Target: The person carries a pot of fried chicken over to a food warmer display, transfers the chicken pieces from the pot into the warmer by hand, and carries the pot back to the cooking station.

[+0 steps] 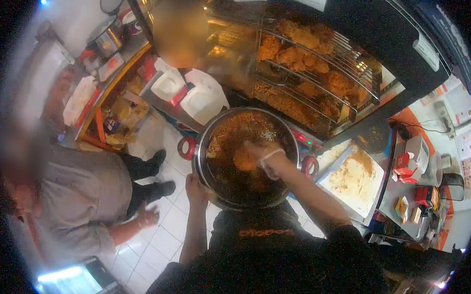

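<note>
A large metal pot [244, 203] with red handles is right in front of my body. My left hand [196, 191] grips its lower left side, fingers closed against the wall. In a clear thin glove, my right hand [269, 159] reaches down inside the pot. Motion smears its fingers, so their grip cannot be made out. Against them is an orange-brown lump of food [243, 160], which looks like a coated piece. Reddish-brown crumbly food [236, 127] lines the pot, with a pale patch near its upper right.
Behind the pot, a heated display case [346, 107] holds fried pieces on racks. To the right is a white crumb-covered tray [352, 181]. White containers [203, 96] stand at upper left. Another person [83, 193] is close on the left, one hand [147, 215] extended over the tiled floor.
</note>
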Demonstrator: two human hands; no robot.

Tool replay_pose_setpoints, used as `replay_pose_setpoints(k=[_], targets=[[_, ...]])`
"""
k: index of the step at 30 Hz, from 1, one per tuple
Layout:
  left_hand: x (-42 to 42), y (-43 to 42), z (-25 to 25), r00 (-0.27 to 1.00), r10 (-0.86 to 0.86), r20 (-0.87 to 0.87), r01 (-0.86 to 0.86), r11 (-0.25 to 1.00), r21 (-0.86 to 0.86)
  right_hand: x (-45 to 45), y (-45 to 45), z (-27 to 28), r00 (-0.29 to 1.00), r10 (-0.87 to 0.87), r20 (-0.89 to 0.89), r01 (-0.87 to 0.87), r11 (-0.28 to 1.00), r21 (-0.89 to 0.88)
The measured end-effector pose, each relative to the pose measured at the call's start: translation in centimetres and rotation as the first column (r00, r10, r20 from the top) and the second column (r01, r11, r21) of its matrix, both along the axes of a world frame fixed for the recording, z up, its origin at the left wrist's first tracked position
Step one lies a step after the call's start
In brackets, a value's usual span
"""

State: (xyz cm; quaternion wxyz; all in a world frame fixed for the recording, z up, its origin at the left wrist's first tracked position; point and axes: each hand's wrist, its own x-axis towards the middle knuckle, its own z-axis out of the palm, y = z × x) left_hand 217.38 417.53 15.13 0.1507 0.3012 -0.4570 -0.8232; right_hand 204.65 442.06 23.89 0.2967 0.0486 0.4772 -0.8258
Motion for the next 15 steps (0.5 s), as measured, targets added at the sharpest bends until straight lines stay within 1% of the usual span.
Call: replay_pose_setpoints(k=[1, 3, 4, 5, 6, 7, 8, 9, 10, 11, 12, 13, 14, 15], targets=[[0.0, 0.1, 0.7, 1.0, -0.013, -0.005, 0.013, 1.0, -0.001, 0.5, 0.1, 5.9, 0.997, -0.034, 0.071, 0.027, 0.995, 0.092], [0.3, 0.5, 2.7, 0.995, -0.104, -0.008, 0.103, 0.987, -0.121, -0.8, 1.4, 7.6, 0.985, -0.107, 0.135, 0.084, 0.982, 0.167], [0.3, 0.6, 3.5, 0.993, -0.12, -0.013, 0.118, 0.985, -0.122, -1.2, 2.4, 8.7, 0.984, -0.123, 0.129, 0.101, 0.981, 0.167], [0.2, 0.8, 4.2, 0.994, -0.102, 0.033, 0.105, 0.987, -0.122, -1.2, 3.2, 11.2, 0.969, -0.205, 0.134, 0.206, 0.978, 0.007], [0.0, 0.9, 4.5, 0.993, -0.085, 0.077, 0.094, 0.988, -0.123, -1.5, 4.1, 12.8, 0.947, -0.285, 0.147, 0.307, 0.939, -0.153], [-0.1, 1.0, 3.6, 0.998, -0.062, -0.031, 0.062, 0.998, 0.004, -2.3, 5.1, 13.2, 0.942, -0.305, 0.138, 0.325, 0.933, -0.155], [0.2, 0.4, 1.9, 0.996, -0.082, -0.041, 0.082, 0.997, 0.004, -3.1, 6.2, 13.4, 0.9, -0.421, 0.112, 0.435, 0.857, -0.275], [0.6, -0.8, -0.3, 0.988, -0.154, -0.007, 0.147, 0.957, -0.25, -3.5, 7.2, 13.5, 0.842, -0.53, 0.098, 0.522, 0.756, -0.394], [0.4, -1.4, -1.3, 0.977, -0.21, 0.039, 0.202, 0.85, -0.487, -3.8, 8.4, 13.2, 0.833, -0.546, 0.088, 0.531, 0.747, -0.401], [0.1, -1.0, -0.2, 0.986, -0.167, 0.015, 0.167, 0.964, -0.207, -4.1, 9.6, 12.7, 0.757, -0.641, 0.124, 0.624, 0.655, -0.427], [0.0, -1.5, -1.0, 0.983, -0.182, 0.0, 0.178, 0.961, -0.21, -4.5, 10.4, 12.9, 0.672, -0.723, 0.162, 0.702, 0.552, -0.45], [0.7, -2.4, -2.1, 0.965, -0.248, 0.09, 0.26, 0.831, -0.493, -4.4, 11.0, 12.8, 0.635, -0.748, 0.193, 0.692, 0.44, -0.573], [0.5, -2.4, -2.7, 0.975, -0.218, 0.042, 0.219, 0.906, -0.364, -4.4, 11.1, 13.4, 0.63, -0.756, 0.181, 0.688, 0.434, -0.582], [0.3, -2.3, -2.5, 0.985, -0.173, -0.002, 0.168, 0.959, -0.226, -4.3, 11.0, 14.1, 0.522, -0.829, 0.202, 0.739, 0.322, -0.591]])
